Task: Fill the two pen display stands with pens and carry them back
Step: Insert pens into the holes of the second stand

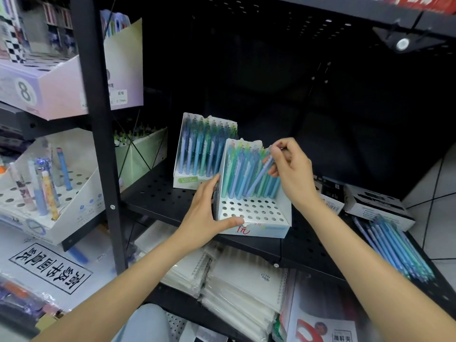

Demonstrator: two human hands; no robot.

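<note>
Head view: right hand (291, 166) pinches, seemingly, a pen (260, 177).

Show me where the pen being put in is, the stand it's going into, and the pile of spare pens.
Pen (259, 177), head view, middle of its lilac barrel.
Front stand (256, 229), head view, its front wall.
Loose pens (394, 248), head view, middle of the pile on the shelf.

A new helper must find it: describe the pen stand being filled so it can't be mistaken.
On the black perforated shelf two white pen stands sit close together. Take the nearer stand, which the left hand steadies while the right hand slots in a pen. Unlike the back stand, its front rows of holes are empty and red writing marks its front.
</note>
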